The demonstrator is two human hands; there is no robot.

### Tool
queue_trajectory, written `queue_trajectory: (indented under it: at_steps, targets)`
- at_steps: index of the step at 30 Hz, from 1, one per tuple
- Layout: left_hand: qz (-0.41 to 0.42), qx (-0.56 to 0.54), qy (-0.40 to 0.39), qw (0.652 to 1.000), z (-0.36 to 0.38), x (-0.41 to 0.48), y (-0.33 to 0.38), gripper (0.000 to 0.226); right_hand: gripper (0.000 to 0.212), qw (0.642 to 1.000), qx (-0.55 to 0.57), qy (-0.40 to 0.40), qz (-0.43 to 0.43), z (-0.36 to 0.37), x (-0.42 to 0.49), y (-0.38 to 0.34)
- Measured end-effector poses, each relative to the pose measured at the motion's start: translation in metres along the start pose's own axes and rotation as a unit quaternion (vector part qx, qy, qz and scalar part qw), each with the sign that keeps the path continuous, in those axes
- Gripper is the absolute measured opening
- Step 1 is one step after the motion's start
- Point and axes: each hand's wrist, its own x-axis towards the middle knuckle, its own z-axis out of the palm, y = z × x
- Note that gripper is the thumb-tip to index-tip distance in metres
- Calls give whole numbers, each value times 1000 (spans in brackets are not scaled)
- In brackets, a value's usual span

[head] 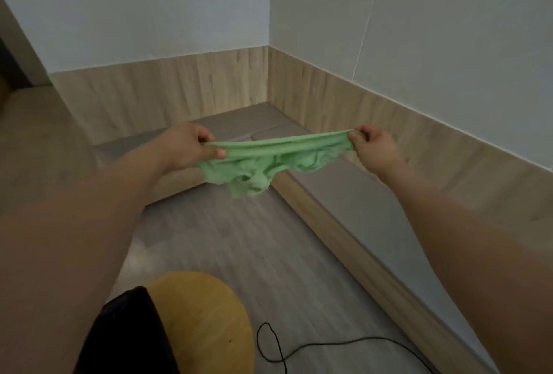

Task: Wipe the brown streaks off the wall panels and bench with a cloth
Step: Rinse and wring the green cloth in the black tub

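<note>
Both arms are out in front of me. The left hand (191,146) pinches one end of the green cloth (269,161) and the right hand (372,146) pinches the other. Fingers are curled tight on the fabric at both ends, the top edge is pulled taut between them, and the rest sags in folds below. The cloth hangs in the air, held above the corner where the low grey table (353,191) turns along the walls. Wood wall panels (167,98) run behind the table on both sides, with white wall (149,8) above. Down near me — a round yellow stool (203,322), and a black cable (314,346) looping across the floor (233,242).
</note>
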Motion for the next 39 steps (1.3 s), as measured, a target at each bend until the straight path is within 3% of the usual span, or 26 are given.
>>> queue_trajectory:
  at_steps: [2,5,8,10,16,17,18,20,21,23,26,29,31,33,35,39]
  targets:
    - [8,44,-36,998,-4,2,8,22,17,1000,-5,-22,1,3,0,-13]
    - [14,14,-68,997,-11,5,11,10,16,999,36,-18,12,7,5,-16]
    - [38,-83,-3,996,-10,6,14,3,21,981,189,6,46,6,5,-17]
    - [45,-151,55,986,-3,7,15,10,24,968,244,-3,61,7,0,-16]
    - [45,-268,74,959,7,14,11,6,19,893,439,-31,97,4,-6,-17]
    - [36,-241,67,967,8,15,6,3,17,888,445,-22,114,7,-7,-10]
    - [26,-151,57,987,11,17,1,5,15,905,402,-18,138,12,-9,-3]
    - [-11,44,45,998,21,16,-10,14,17,958,228,-25,174,23,-17,21]
    - [-28,54,46,997,25,14,-13,16,19,966,183,-28,181,27,-19,31]
    - [-58,-112,5,992,31,12,-14,20,17,953,219,-37,207,29,-18,37]
    - [-93,-367,-110,919,32,6,0,24,13,920,312,-45,234,22,-11,29]
    - [-98,-472,-189,856,30,2,18,39,10,902,340,-36,263,15,-9,22]
    - [-119,-519,-175,828,35,4,31,40,10,901,321,-40,289,14,-9,17]
    - [-147,-513,-118,837,48,10,45,26,14,902,296,-54,309,18,-10,11]
    - [-157,-466,-64,868,65,17,59,17,19,896,308,-77,311,24,-14,-2]
    - [-101,-396,-70,910,85,19,86,13,17,889,348,-164,248,34,-26,-50]
